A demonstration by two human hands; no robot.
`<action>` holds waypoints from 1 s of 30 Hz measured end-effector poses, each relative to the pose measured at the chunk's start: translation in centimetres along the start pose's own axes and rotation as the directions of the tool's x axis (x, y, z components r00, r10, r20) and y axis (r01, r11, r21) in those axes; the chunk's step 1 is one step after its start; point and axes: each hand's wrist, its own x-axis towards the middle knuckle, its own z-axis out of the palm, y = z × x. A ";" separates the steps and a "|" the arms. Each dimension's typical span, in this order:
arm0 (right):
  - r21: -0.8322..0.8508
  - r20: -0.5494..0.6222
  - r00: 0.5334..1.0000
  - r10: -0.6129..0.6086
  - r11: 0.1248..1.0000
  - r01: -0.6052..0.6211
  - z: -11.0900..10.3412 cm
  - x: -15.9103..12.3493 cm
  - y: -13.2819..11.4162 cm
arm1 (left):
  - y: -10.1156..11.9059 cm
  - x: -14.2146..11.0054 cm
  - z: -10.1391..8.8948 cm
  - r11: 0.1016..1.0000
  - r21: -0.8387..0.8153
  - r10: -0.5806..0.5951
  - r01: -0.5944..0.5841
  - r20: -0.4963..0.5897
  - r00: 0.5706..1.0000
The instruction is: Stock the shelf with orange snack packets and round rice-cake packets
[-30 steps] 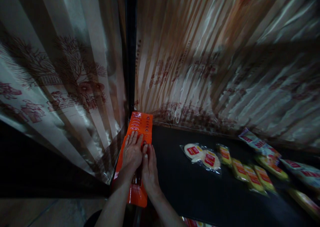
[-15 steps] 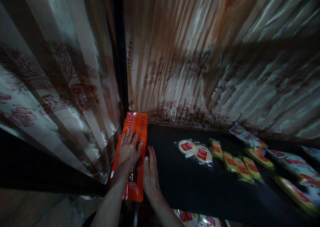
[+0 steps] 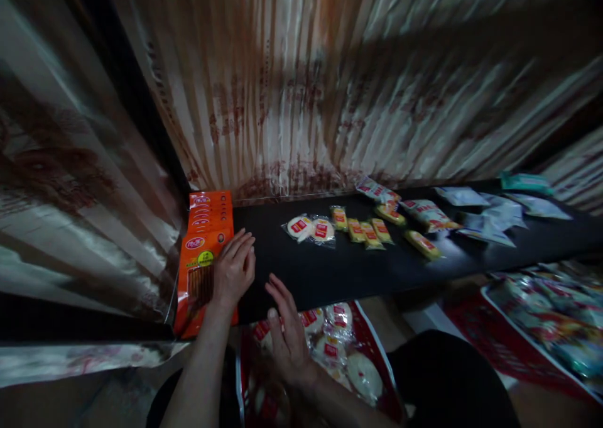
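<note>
Reaching over black shelf (image 3: 301, 271), hands (image 3: 234, 268) apart and relaxed, orange packets (image 3: 196, 252) beside the left

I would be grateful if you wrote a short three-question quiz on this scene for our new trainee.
1. Which hand is nearer the orange packs?
2. True or false: the right hand is gripping a pack.
3. What lies on the shelf between the orange packs and the yellow packs?
A) a green pack
B) round packs
C) a pair of scissors

Key:
1. The left hand, beside their right edge.
2. False; it is open, with nothing visible in its grip.
3. B
</note>
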 end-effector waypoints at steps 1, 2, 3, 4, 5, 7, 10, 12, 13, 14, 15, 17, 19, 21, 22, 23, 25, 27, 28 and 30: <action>-0.045 0.002 0.999 -0.033 0.998 0.033 -1.2 -1.0 0.4 | 0.9 0.0 0.2 0.999 -0.028 0.042 -0.042 0.004 0.999; -0.089 0.004 0.998 -0.063 0.994 0.063 -2.3 -2.1 0.9 | 1.9 0.0 0.5 0.995 -0.056 0.082 -0.081 0.008 0.997; -0.131 -0.003 0.996 -0.086 0.988 0.085 -3.4 -3.1 1.4 | 3.0 0.0 0.6 0.990 -0.085 0.117 -0.116 0.011 0.993; -0.165 0.009 0.992 -0.124 0.978 0.124 -4.5 -4.2 2.0 | 4.0 -0.1 0.7 0.982 -0.114 0.150 -0.148 0.013 0.989; -0.200 0.025 0.993 -0.112 0.973 0.115 -5.4 -5.3 2.7 | 5.1 -0.3 0.7 0.974 -0.145 0.180 -0.176 0.014 0.984; -0.263 0.037 0.996 -0.085 0.961 0.092 -7.0 -7.4 4.3 | 7.3 -0.7 0.7 0.951 -0.214 0.236 -0.225 0.025 0.972; -0.364 0.056 0.998 -0.038 0.930 0.056 -8.7 -10.3 7.2 | 10.6 -2.0 0.6 0.909 -0.312 0.315 -0.277 0.080 0.946; -0.423 0.023 1.000 -0.014 0.906 0.022 -9.4 -11.8 9.4 | 12.6 -3.3 0.9 0.897 -0.345 0.345 -0.276 0.158 0.925; -0.437 0.012 1.000 -0.001 0.900 0.007 -9.7 -12.4 10.5 | 13.6 -4.1 1.3 0.895 -0.362 0.353 -0.262 0.212 0.911; -0.455 0.001 1.000 0.010 0.890 -0.009 -10.0 -12.8 11.5 | 14.4 -4.9 1.7 0.893 -0.378 0.360 -0.243 0.279 0.890; -0.477 -0.015 1.000 0.012 0.878 -0.018 -10.2 -13.2 12.4 | 15.2 -5.9 2.3 0.901 -0.381 0.354 -0.207 0.371 0.859; -0.512 0.000 1.000 0.015 0.859 -0.013 -10.6 -13.4 14.0 | 16.2 -8.0 3.7 0.922 -0.363 0.336 -0.137 0.569 0.750; -0.534 0.032 0.999 0.034 0.845 -0.012 -11.0 -13.3 15.0 | 16.7 -10.2 5.1 0.953 -0.297 0.264 -0.051 0.738 0.621; -0.552 0.025 0.998 0.060 0.833 -0.036 -11.3 -13.0 15.7 | 16.5 -12.2 6.3 0.983 -0.181 0.141 0.030 0.848 0.510; -0.558 0.019 0.998 0.065 0.829 -0.044 -11.5 -12.8 16.0 | 16.4 -13.0 6.7 0.989 -0.128 0.081 0.071 0.880 0.468; -0.561 0.019 0.998 0.064 0.827 -0.042 -11.6 -12.7 16.3 | 16.2 -13.7 7.0 0.990 -0.091 0.035 0.108 0.900 0.434; -0.564 0.027 0.999 0.038 0.826 -0.017 -11.7 -12.5 16.9 | 15.8 -14.6 7.4 0.986 -0.074 0.007 0.153 0.917 0.399; -0.568 0.013 1.000 -0.004 0.823 0.010 -11.7 -12.3 17.8 | 15.5 -15.0 7.5 0.982 -0.035 -0.041 0.183 0.917 0.397; -0.571 0.004 1.000 -0.022 0.821 0.021 -11.7 -12.2 18.2 | 15.4 -15.1 7.5 0.979 -0.005 -0.078 0.203 0.913 0.401; -0.573 0.005 0.999 -0.037 0.819 0.033 -11.6 -12.1 19.0 | 15.2 -15.2 7.4 0.968 0.064 -0.162 0.241 0.896 0.413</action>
